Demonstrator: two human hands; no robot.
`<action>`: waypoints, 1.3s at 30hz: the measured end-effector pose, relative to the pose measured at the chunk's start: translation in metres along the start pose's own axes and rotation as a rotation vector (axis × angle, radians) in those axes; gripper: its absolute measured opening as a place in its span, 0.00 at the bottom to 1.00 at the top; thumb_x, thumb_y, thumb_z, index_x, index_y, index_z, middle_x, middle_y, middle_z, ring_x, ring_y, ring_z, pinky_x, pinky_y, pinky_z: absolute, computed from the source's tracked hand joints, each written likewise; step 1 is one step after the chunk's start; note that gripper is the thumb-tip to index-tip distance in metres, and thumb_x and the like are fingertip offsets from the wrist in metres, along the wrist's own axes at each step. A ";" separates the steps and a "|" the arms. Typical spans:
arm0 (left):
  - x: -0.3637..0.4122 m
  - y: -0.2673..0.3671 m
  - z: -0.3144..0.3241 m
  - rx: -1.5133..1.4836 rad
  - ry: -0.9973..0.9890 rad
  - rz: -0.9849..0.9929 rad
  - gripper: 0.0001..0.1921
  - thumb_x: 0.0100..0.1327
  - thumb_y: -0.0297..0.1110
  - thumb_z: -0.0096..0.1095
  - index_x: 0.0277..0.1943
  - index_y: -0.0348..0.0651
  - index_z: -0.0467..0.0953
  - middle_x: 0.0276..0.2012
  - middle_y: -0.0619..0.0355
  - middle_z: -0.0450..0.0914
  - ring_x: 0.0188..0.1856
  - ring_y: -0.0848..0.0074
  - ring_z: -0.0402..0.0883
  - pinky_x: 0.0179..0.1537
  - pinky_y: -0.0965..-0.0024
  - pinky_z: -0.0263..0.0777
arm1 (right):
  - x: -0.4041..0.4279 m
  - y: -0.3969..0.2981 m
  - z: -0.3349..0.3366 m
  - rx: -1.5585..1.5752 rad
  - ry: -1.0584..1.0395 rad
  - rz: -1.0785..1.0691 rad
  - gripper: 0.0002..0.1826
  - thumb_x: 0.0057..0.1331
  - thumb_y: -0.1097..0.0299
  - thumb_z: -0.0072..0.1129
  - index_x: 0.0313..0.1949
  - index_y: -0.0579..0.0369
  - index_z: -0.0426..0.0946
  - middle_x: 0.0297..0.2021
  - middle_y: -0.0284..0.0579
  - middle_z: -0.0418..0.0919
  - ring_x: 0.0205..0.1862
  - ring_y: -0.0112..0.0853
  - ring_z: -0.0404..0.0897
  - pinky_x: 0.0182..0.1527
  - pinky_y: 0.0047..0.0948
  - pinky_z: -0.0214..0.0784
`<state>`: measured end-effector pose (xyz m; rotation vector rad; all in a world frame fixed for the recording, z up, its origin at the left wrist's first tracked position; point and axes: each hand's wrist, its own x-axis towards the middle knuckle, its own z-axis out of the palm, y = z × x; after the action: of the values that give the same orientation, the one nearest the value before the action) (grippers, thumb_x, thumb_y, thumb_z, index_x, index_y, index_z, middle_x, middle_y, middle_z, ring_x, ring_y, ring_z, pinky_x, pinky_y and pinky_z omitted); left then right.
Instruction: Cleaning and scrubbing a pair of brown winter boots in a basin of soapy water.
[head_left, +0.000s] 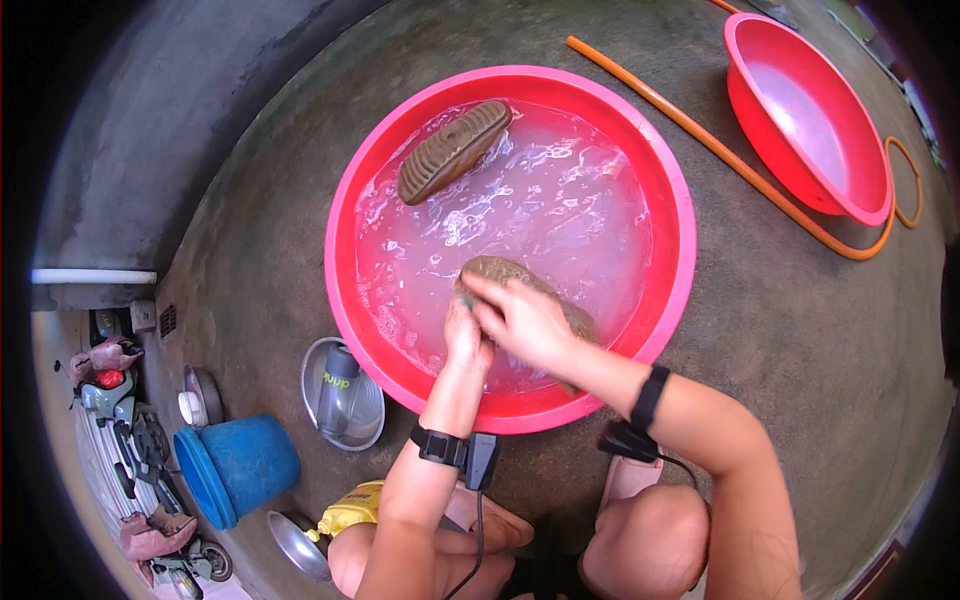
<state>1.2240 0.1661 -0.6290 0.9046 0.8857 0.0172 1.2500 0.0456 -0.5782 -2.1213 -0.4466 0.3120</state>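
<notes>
A large red plastic basin (339, 225) with soapy-looking water stands on the floor before me. Over its near part my left hand (466, 334) supports the left end of a wet brown shoe (517, 271). My right hand (521, 315) lies across that shoe, fingers stretched over its left end near my left fingertips; what lies between the two hands is hidden. A second brown shoe (454, 150), its ridged sole facing up, floats near the basin's far left wall. Both wrists wear black straps with small devices.
A metal bowl (307, 386) holding a grey bottle (339, 394), a blue bucket (255, 465), a yellow plastic bottle (352, 510) and a metal basin (296, 544) stand at left. An orange hose (705, 139) runs by another red basin (769, 161) at right. Scooters (112, 397) stand far left.
</notes>
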 end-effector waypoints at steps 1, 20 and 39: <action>0.000 -0.004 0.010 -0.002 -0.044 -0.010 0.24 0.73 0.49 0.37 0.62 0.39 0.62 0.56 0.53 0.70 0.57 0.67 0.70 0.59 0.61 0.66 | 0.015 0.020 0.003 0.013 0.129 -0.013 0.20 0.63 0.57 0.49 0.55 0.40 0.72 0.36 0.58 0.77 0.39 0.49 0.78 0.43 0.43 0.72; -0.004 0.012 0.013 -0.013 -0.234 0.085 0.23 0.72 0.46 0.40 0.59 0.37 0.65 0.57 0.55 0.70 0.60 0.70 0.68 0.64 0.62 0.57 | 0.031 0.116 -0.036 0.010 0.195 0.336 0.22 0.64 0.54 0.48 0.56 0.46 0.72 0.48 0.55 0.77 0.50 0.48 0.76 0.52 0.41 0.68; -0.019 -0.004 0.016 0.068 -0.152 0.133 0.18 0.73 0.41 0.41 0.57 0.39 0.67 0.50 0.56 0.74 0.51 0.72 0.75 0.52 0.66 0.71 | 0.016 -0.005 -0.020 -0.126 0.112 0.114 0.22 0.62 0.56 0.51 0.56 0.40 0.72 0.34 0.57 0.77 0.35 0.52 0.79 0.40 0.44 0.73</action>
<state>1.2210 0.1458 -0.6150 1.0135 0.6870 0.0333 1.2706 0.0401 -0.5643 -2.2795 -0.2870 0.2336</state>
